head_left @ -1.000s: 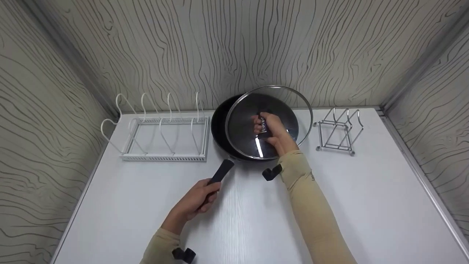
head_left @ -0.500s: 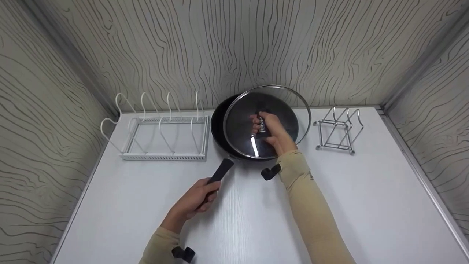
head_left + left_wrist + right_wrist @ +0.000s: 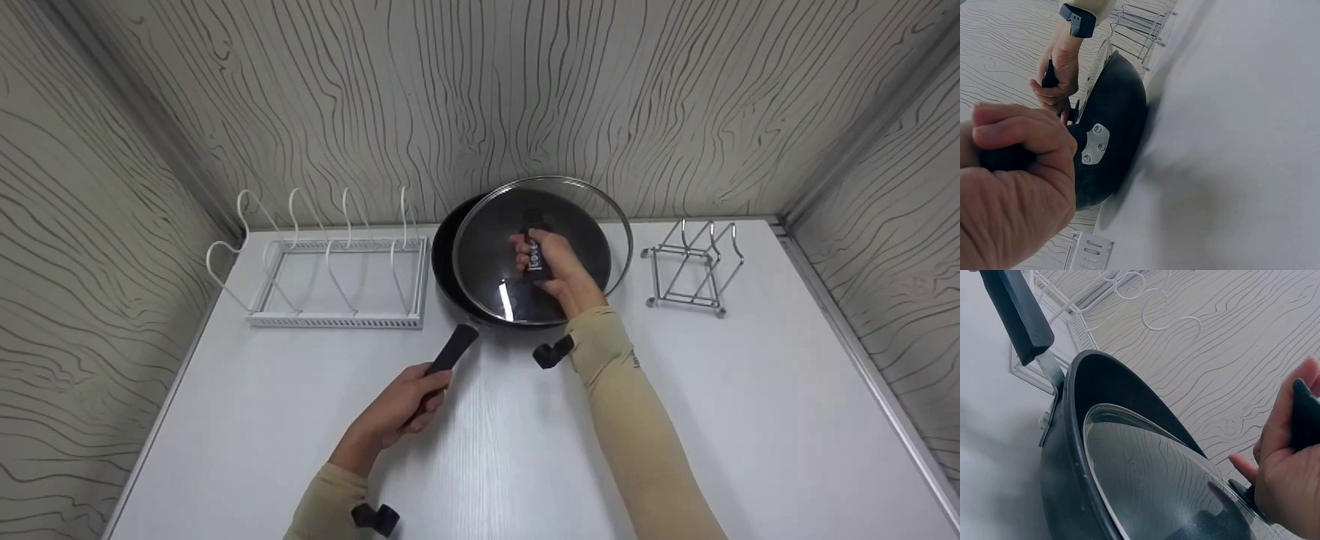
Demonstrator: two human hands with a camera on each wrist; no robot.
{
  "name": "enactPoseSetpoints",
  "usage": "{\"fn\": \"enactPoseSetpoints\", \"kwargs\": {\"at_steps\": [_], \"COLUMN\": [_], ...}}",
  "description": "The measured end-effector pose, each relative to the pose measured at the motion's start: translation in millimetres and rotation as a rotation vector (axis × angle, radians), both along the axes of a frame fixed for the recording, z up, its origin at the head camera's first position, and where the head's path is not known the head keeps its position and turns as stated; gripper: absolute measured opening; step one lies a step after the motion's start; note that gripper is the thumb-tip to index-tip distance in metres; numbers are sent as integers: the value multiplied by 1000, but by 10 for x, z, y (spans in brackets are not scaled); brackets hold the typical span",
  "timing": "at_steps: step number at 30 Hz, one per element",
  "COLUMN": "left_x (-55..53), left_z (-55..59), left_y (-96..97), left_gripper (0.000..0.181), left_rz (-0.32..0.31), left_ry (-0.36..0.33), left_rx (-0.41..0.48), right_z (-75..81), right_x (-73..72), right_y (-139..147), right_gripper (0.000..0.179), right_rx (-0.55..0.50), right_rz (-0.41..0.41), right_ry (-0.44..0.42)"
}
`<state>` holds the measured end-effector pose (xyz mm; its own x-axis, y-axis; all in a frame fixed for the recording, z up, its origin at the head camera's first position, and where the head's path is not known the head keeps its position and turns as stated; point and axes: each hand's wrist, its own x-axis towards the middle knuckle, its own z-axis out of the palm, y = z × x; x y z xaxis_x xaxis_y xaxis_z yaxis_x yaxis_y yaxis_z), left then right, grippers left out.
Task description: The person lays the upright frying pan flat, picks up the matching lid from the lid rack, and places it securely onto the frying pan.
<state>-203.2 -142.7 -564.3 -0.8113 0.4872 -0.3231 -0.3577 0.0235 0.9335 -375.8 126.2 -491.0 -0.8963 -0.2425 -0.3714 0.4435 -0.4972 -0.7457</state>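
Observation:
In the head view a black pan [image 3: 444,259] stands on the white table near the back wall. My left hand [image 3: 401,405] grips its black handle [image 3: 457,346], fingers wrapped round it. A clear glass lid [image 3: 484,259] with a metal rim lies over much of the pan, offset to the right. My right hand [image 3: 561,262] holds the lid's black knob [image 3: 535,253], which has white lettering. In the right wrist view the near part of the lid [image 3: 1151,478] sits inside the pan's rim [image 3: 1075,416]; the lid's far side is cut off.
Left of the pan stands a white wire rack [image 3: 337,322] with upright loops. A smaller chrome rack [image 3: 686,300] stands to the right. The patterned back wall [image 3: 480,97] rises just behind the pan, and side walls flank the table [image 3: 787,420].
The lid has shifted slightly left over the pan, its right edge jutting out less. My right hand moves with it. My left hand and the pan stay almost still.

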Motion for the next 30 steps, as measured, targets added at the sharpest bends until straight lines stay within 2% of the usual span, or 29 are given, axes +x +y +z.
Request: {"fn": "enactPoseSetpoints", "kwargs": {"at_steps": [10, 24, 30], "left_x": [2, 9, 15], "left_z": [-5, 5, 0], "left_y": [5, 20, 26], "left_gripper": [32, 31, 30], "left_rz": [3, 13, 10], "left_ry": [2, -2, 10], "left_rx": [2, -18, -17], "right_z": [-2, 50, 61], "right_x": [5, 23, 22], "right_y": [-9, 7, 13], "right_gripper": [41, 35, 35], "right_rx": [16, 177, 196], "right_rz": [2, -8, -2], "right_ry": [3, 34, 32]}}
